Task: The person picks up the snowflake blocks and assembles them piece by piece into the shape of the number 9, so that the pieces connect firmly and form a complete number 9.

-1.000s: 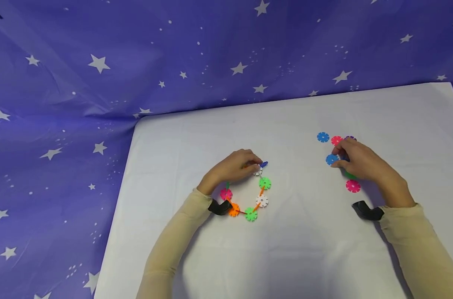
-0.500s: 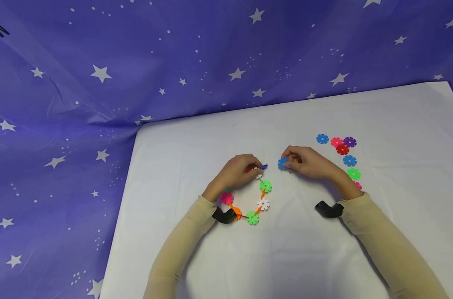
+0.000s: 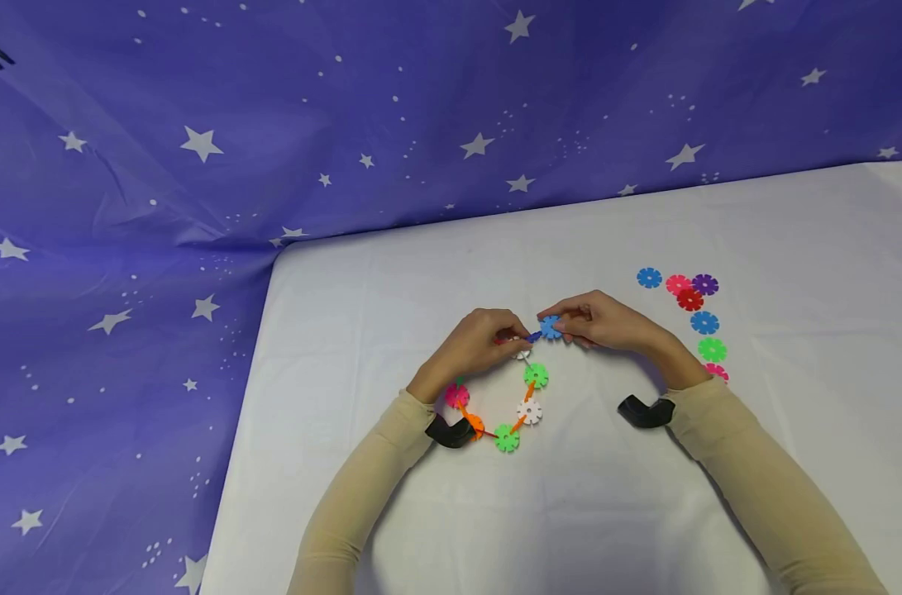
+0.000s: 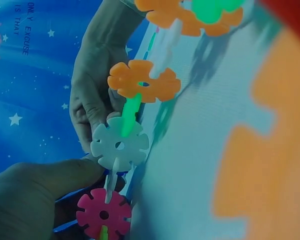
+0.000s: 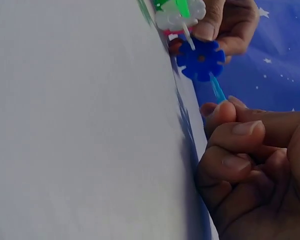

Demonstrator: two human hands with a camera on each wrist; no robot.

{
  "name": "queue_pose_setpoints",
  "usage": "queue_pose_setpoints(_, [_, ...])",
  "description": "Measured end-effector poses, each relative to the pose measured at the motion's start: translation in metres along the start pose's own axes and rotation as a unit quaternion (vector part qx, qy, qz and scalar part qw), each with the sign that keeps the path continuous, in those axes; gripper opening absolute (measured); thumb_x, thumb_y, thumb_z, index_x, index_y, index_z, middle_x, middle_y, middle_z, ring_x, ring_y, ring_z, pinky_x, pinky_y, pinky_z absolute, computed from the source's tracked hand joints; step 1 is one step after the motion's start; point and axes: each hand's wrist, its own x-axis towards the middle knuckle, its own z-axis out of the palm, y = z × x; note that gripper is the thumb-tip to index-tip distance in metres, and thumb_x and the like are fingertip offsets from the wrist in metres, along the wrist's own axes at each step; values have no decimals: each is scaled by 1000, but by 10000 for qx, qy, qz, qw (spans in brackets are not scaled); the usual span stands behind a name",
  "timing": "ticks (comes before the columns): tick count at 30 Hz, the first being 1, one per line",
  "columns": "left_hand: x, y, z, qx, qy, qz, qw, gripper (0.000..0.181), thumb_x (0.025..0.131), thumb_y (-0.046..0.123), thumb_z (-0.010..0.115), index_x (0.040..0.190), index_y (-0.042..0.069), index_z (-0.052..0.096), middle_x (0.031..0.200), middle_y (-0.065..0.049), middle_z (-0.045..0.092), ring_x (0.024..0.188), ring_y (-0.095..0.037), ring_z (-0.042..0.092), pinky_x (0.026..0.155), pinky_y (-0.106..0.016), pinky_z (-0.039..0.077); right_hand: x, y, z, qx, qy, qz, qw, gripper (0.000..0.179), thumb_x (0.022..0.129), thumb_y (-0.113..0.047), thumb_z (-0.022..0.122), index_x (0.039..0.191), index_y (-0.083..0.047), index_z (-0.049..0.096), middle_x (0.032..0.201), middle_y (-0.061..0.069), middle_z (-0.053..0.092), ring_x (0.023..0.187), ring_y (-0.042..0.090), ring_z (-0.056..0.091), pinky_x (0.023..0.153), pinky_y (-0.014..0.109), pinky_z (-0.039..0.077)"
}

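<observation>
In the head view, a ring-shaped chain of notched interlocking discs lies on the white table, with a green disc [image 3: 506, 438] and a white disc [image 3: 529, 411] among its links. My left hand [image 3: 488, 340] pinches the dark blue disc [image 5: 201, 60] at the chain's far end. Between thumb and fingers, my right hand [image 3: 603, 321] holds a light blue disc [image 3: 551, 327]. In the right wrist view its edge meets a notch of the dark blue one, the two discs standing crosswise. The left wrist view shows a pink disc [image 4: 104, 214] beside my left thumb.
Loose discs lie at the right: a blue disc [image 3: 649, 278], a purple disc [image 3: 705, 284], a red disc [image 3: 690, 299], a green disc [image 3: 713, 349] and several others. A purple star-printed cloth [image 3: 391, 107] hangs behind the white table [image 3: 607, 512].
My right hand has picked up the light blue disc from the loose group and carried it left to the dark blue disc. My left hand has stayed at the chain's far end.
</observation>
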Motion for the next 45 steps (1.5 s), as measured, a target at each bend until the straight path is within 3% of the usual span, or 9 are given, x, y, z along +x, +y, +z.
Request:
queue_pose_setpoints(14, [3, 0, 3, 29, -102, 156, 9998, 8, 91, 19, 71, 92, 12, 73, 86, 4, 69, 74, -5, 56, 70, -17, 45, -1, 1, 5, 443, -98, -40, 9990, 31, 100, -8, 53, 129, 0, 61, 58, 10, 52, 48, 15, 46, 48, 25, 41])
queue_pose_setpoints(27, [5, 4, 3, 222, -256, 167, 9993, 8, 92, 19, 69, 92, 12, 72, 85, 4, 69, 72, -5, 54, 68, -18, 43, -5, 2, 1, 287, -149, -14, 9995, 30, 99, -11, 56, 128, -5, 65, 54, 6, 45, 45, 17, 40, 47, 26, 33])
queue_pose_setpoints(38, [11, 6, 7, 236, -214, 615, 9976, 8, 93, 15, 67, 92, 7, 70, 84, 0, 67, 69, -7, 51, 67, -18, 41, -5, 3, 4, 299, -219, -17, 9993, 29, 99, -8, 55, 126, -6, 66, 57, 5, 49, 47, 15, 44, 48, 23, 36])
queue_pose_setpoints(41, [14, 9, 8, 257, -235, 629, 9974, 9, 93, 15, 67, 91, 7, 69, 82, 0, 66, 68, -7, 50, 66, -19, 40, -7, 1, 5, 145, -131, 29, 9998, 29, 99, -7, 55, 126, -6, 66, 57, 4, 50, 47, 14, 45, 48, 23, 37])
queue_pose_setpoints(45, [16, 13, 6, 263, -388, 341, 9983, 7, 93, 15, 67, 91, 8, 69, 83, 0, 65, 70, -8, 50, 67, -19, 41, -10, -4, 3, -407, 56, 164, 9990, 31, 99, -10, 57, 129, -6, 64, 64, 3, 53, 55, 14, 47, 56, 25, 40])
